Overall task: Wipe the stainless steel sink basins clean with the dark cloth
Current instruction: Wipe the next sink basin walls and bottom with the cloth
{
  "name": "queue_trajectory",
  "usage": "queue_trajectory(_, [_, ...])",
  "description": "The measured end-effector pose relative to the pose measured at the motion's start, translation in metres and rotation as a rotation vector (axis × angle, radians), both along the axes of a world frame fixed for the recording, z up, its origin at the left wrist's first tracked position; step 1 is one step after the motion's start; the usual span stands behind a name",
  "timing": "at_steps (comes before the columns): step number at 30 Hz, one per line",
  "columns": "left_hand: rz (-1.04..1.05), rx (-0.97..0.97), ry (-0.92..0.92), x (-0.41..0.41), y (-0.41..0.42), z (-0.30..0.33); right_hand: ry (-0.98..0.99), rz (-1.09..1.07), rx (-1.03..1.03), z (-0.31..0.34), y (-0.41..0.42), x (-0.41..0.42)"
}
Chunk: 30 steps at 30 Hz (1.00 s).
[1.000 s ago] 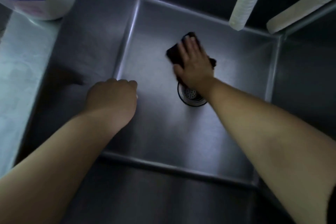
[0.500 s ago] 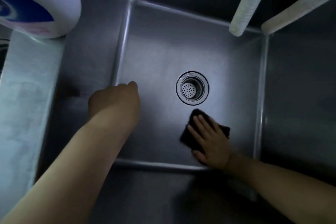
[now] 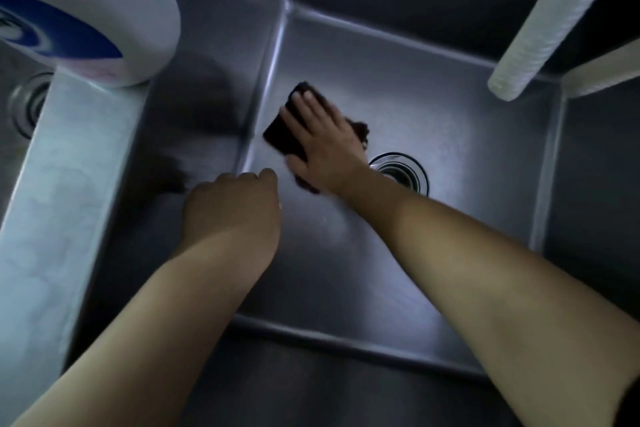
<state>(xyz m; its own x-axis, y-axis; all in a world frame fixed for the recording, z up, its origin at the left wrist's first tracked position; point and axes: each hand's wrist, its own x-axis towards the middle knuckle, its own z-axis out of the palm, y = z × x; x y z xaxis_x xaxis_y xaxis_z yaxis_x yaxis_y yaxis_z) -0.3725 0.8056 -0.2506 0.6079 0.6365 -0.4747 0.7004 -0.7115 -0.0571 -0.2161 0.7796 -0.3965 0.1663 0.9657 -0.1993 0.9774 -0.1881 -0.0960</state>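
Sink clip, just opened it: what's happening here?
A person is wiping the sink floor. The right hand presses the cloth flat with straight fingers, left of the drain, near the left wall. The left hand hangs inside the basin, fingers curled, holding nothing visible. A white bottle stands on the divider at upper left.

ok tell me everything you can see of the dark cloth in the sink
The dark cloth looks black and soft, folded into a flat pad, with a ragged edge showing past the wrist side. It lies flat on the stainless steel sink basin floor, near the left wall and just left of the round metal drain. The right hand presses it down with straight, spread fingers, covering its middle.
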Motion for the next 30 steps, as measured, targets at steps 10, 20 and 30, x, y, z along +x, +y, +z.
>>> queue_trajectory(10, [-0.012, 0.012, 0.031, -0.002, 0.002, -0.01, -0.022, -0.507, 0.066, 0.004, -0.082, 0.119])
queue_trajectory(20, [-0.022, -0.054, 0.019, 0.0, -0.003, -0.006, 0.016, -0.792, -0.156, 0.026, -0.239, 0.049])
queue_trajectory(30, [-0.278, -0.089, -0.318, -0.029, -0.017, 0.073, 0.168, -0.694, -0.618, 0.113, -0.238, -0.018])
